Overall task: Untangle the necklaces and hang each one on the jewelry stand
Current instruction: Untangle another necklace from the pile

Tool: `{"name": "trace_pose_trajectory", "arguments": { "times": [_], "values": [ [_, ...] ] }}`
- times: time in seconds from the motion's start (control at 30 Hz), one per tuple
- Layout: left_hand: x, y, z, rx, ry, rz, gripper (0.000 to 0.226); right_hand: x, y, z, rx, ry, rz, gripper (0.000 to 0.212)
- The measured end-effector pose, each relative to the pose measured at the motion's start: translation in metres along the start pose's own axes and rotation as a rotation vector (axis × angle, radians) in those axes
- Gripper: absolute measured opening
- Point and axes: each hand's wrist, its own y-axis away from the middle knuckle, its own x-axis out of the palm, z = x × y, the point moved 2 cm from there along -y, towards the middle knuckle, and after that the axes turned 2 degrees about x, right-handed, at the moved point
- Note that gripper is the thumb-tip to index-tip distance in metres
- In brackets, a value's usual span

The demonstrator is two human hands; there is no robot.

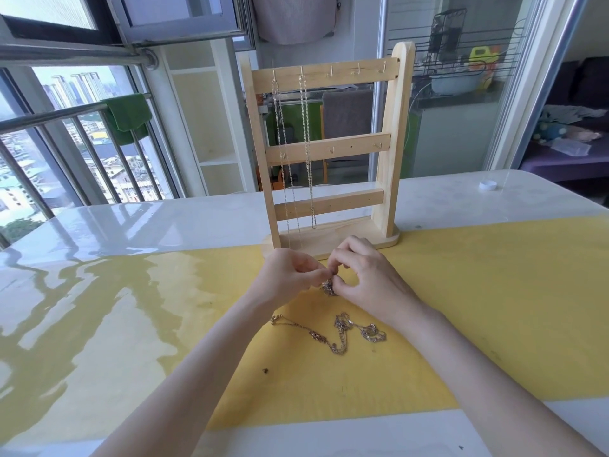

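Both hands up close in the middle, just in front of the wooden jewelry stand (324,153) at 12 o'clock. Left hand (288,278) w/ fingers curled in, pinching a little knot of chain (329,287). Right hand (365,275) pinching the same knot from 3 o'clock, thumb & first finger tight on it. Two thin necklaces (293,153) hung on the top hooks, left side (long, nearly down to the base). More tangled necklaces (339,333) lying on the yellow mat (494,308) at 6 o'clock of the hands, between the forearms. Small white cap (487,185) far off at 2 o'clock.
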Motion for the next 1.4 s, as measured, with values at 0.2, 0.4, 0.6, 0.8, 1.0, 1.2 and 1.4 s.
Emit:
{"name": "trace_pose_trajectory", "arguments": {
  "times": [0.2,0.4,0.6,0.8,1.0,1.2,1.4],
  "values": [
    [0.002,0.001,0.002,-0.084,0.174,-0.022,0.014,0.000,0.000,0.000,0.038,-0.093,-0.036,0.004],
    [0.004,-0.001,0.004,-0.120,0.272,-0.091,0.016,0.000,-0.003,-0.001,0.016,-0.046,-0.180,0.006],
    [0.007,-0.002,0.000,-0.055,0.158,-0.131,0.023,0.000,-0.004,-0.002,0.009,-0.044,-0.185,0.006],
    [0.006,0.004,-0.006,0.195,-0.321,-0.221,0.015,0.006,-0.004,-0.002,0.067,-0.124,-0.113,0.018],
    [0.009,0.002,-0.005,0.265,-0.347,-0.172,0.010,0.003,-0.002,-0.005,0.244,-0.287,0.002,0.031],
    [0.009,0.002,-0.010,0.400,-0.351,-0.135,0.010,-0.007,-0.002,-0.003,0.427,-0.594,0.026,0.021],
    [0.008,0.002,-0.013,0.301,-0.118,-0.115,0.018,-0.008,-0.001,-0.004,0.517,-0.750,-0.002,0.017]
  ]
}}
